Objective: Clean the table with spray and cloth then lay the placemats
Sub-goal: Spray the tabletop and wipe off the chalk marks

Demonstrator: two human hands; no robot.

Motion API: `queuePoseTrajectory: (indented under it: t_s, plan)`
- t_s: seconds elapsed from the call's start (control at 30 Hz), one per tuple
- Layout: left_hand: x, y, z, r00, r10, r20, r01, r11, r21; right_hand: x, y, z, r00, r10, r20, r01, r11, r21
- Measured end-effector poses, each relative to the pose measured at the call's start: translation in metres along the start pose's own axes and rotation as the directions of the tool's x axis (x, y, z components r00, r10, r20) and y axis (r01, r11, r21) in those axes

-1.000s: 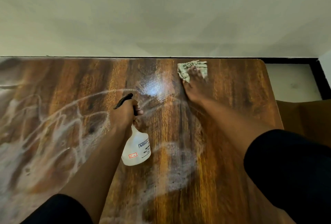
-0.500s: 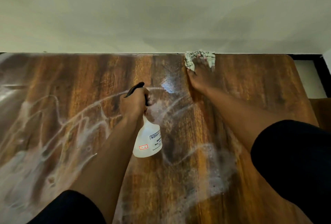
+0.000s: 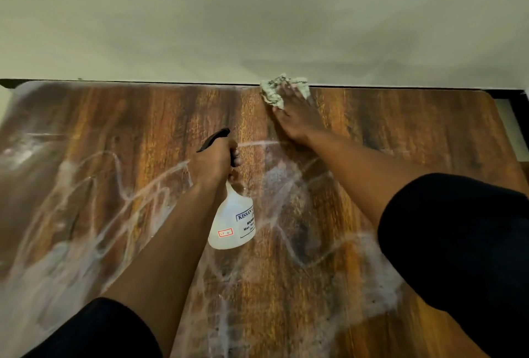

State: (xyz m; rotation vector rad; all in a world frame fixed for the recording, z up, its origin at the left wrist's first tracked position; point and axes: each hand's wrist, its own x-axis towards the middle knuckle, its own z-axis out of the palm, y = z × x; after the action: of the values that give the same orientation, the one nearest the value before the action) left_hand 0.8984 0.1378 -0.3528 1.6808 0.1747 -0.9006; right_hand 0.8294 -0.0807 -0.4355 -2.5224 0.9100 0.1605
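Observation:
A dark wooden table [image 3: 400, 134] fills the view, streaked with white smears of spray over its left and middle parts. My left hand [image 3: 214, 160] grips the black trigger head of a white spray bottle [image 3: 233, 221], which hangs above the table's middle. My right hand [image 3: 296, 116] presses a crumpled pale cloth [image 3: 276, 91] flat against the table at its far edge, by the wall. No placemats are in view.
A plain pale wall [image 3: 257, 20] runs along the table's far edge. The table's rounded far right corner [image 3: 486, 97] shows, with a dark frame and floor beyond it.
My right hand has pushed the cloth further away, up to the table's far edge at the wall. My left hand with the bottle has kept its place. The view has swung left.

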Motion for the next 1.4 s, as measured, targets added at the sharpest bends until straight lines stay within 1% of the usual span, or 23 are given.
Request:
queuePoseTrajectory:
  t_s: [0.07,0.2,0.3,0.4,0.43,0.5,0.6,0.67,0.73,0.77,0.87,0.93,1.07,1.17,1.23,1.3,1.4]
  plan:
    - [0.0,0.002,-0.002,1.0,-0.009,-0.013,0.009,1.0,0.008,-0.008,0.028,-0.008,0.995,0.086,-0.047,-0.085,0.996,0.018]
    - [0.004,0.004,-0.007,1.0,0.004,0.013,-0.004,1.0,-0.006,-0.02,0.072,-0.02,0.97,0.23,-0.074,-0.229,0.973,0.017]
    - [0.008,0.005,-0.012,0.999,0.006,0.038,-0.005,1.0,-0.028,-0.019,0.065,-0.021,0.951,0.304,-0.063,-0.299,0.951,0.075]
    - [0.009,0.005,-0.019,0.998,0.019,0.06,-0.018,1.0,-0.024,-0.006,0.031,-0.011,0.909,0.403,-0.103,-0.387,0.91,0.148]
    - [0.01,0.005,-0.023,0.998,0.02,0.059,-0.019,1.0,-0.021,-0.002,0.015,-0.006,0.906,0.408,-0.115,-0.389,0.908,0.153]
    - [0.011,0.006,-0.031,0.999,0.014,0.045,-0.014,1.0,-0.008,0.003,-0.024,0.008,0.931,0.347,-0.117,-0.33,0.934,0.137]
    - [0.01,0.009,-0.044,1.0,0.003,0.028,-0.002,1.0,-0.024,0.008,-0.089,0.032,0.989,0.132,-0.061,-0.126,0.988,0.092]
    - [0.01,0.012,-0.053,1.0,-0.012,0.009,0.012,1.0,-0.011,0.011,-0.127,0.048,1.0,0.014,0.018,-0.015,0.999,0.04]
    - [0.009,0.015,-0.06,1.0,-0.022,-0.013,0.022,0.999,0.03,0.012,-0.146,0.059,0.994,-0.057,0.089,0.058,0.998,-0.006]
    - [0.009,0.016,-0.063,0.999,-0.02,-0.024,0.021,0.999,0.04,0.012,-0.149,0.061,0.991,-0.076,0.112,0.076,0.997,0.0]
    - [0.008,0.015,-0.069,1.0,0.006,-0.027,-0.006,1.0,0.023,0.008,-0.137,0.053,0.986,-0.115,0.118,0.107,0.991,0.075]
    - [0.006,0.014,-0.071,0.999,0.018,-0.029,-0.017,1.0,0.013,-0.001,-0.116,0.044,0.991,-0.087,0.105,0.076,0.992,0.102]
    - [-0.004,0.009,-0.068,1.0,0.008,-0.005,-0.007,1.0,0.021,-0.035,-0.057,0.03,0.999,0.04,0.025,-0.042,0.993,0.109]
    - [-0.011,0.003,-0.062,1.0,0.004,0.014,-0.005,1.0,0.013,-0.065,-0.007,0.019,0.99,0.14,-0.013,-0.138,0.985,0.105]
    - [-0.014,-0.002,-0.057,1.0,0.002,0.03,-0.002,1.0,0.006,-0.078,0.013,0.014,0.98,0.197,-0.026,-0.193,0.976,0.097]
    - [-0.017,-0.007,-0.054,1.0,0.004,0.028,-0.004,1.0,0.005,-0.081,0.016,0.013,0.973,0.23,-0.022,-0.227,0.97,0.086]
    - [-0.025,-0.013,-0.05,1.0,0.008,0.01,-0.008,1.0,0.013,-0.077,0.0,0.018,0.961,0.277,-0.023,-0.273,0.956,0.104]
